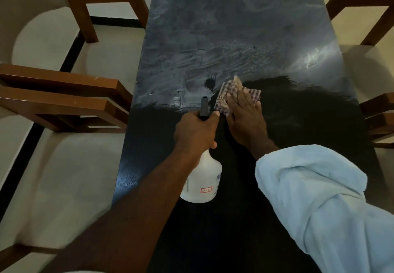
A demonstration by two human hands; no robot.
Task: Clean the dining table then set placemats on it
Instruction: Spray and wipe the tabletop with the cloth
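The dark dining table (234, 27) fills the middle of the view; its far half is smeared with grey wet streaks, its near half is dark. My left hand (195, 132) grips the neck of a white spray bottle (202, 179) with a black nozzle, held above the table. My right hand (247, 117) lies flat with straight fingers on a checked cloth (229, 90), pressing it onto the table at the border between the streaked and dark parts. A light blue sleeve covers my right forearm.
Wooden chairs with pale cushions stand along both long sides: two at the left (70, 93) and parts of others at the right (362, 6). A pale floor with a black strip shows at the left.
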